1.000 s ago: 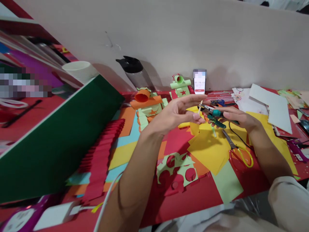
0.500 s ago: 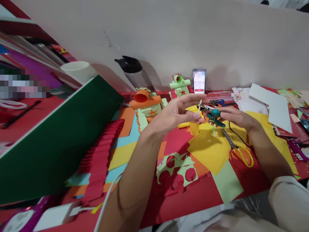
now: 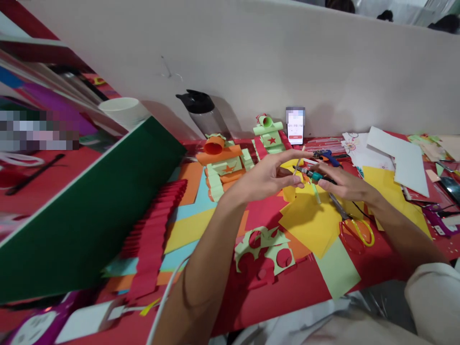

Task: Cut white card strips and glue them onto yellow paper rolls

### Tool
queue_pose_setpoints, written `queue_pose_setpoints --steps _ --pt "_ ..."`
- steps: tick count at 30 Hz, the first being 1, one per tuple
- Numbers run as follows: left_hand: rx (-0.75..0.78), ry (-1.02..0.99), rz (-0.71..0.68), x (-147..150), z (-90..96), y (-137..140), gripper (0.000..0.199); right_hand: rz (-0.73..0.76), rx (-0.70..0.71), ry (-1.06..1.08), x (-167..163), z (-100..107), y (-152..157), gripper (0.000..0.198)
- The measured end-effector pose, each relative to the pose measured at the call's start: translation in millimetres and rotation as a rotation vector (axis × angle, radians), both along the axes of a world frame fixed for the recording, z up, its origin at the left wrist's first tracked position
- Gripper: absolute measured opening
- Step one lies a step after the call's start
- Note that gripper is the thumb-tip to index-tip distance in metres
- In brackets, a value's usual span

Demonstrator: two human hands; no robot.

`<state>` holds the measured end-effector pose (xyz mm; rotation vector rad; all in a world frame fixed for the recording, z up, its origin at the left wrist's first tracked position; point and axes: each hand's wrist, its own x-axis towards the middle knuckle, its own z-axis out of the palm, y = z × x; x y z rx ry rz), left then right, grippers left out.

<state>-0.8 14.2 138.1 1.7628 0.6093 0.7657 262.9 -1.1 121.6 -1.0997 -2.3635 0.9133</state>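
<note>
My left hand is closed, pinching a thin pale stick or strip between thumb and fingertips. Wrapped over the handles of green-handled pliers, my right hand keeps the jaws pointed left, close to the pale strip. Whether the jaws touch the strip, I cannot tell. Partly hidden behind both hands is a yellow paper piece, curled and upright. Yellow paper sheets lie below the hands, and scissors with yellow and red handles rest by my right wrist.
Two paper figures, one orange and green, one green and red, stand behind my left hand. A phone leans on the wall. Light green paper scraps with round holes lie in front. A green board rises at left beside pleated red paper.
My right hand has come lower over the pliers, and their green handles are now mostly covered by it. My left hand keeps its pinch on the strip. The view has shifted slightly.
</note>
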Motion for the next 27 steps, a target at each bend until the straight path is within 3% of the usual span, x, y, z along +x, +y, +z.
queue_pose_setpoints --steps 8,16,27 --pt "0.052 0.080 -0.057 9 -5.4 1 0.053 -0.178 0.171 -0.027 1 -33 -11 0.058" --pt "0.104 0.093 -0.034 17 -8.0 -1 0.053 -0.207 0.281 -0.117 7 -36 -7 0.050" --pt "0.123 0.143 -0.016 24 -12.8 -5 0.056 -0.188 0.295 -0.091 16 -46 -1 0.050"
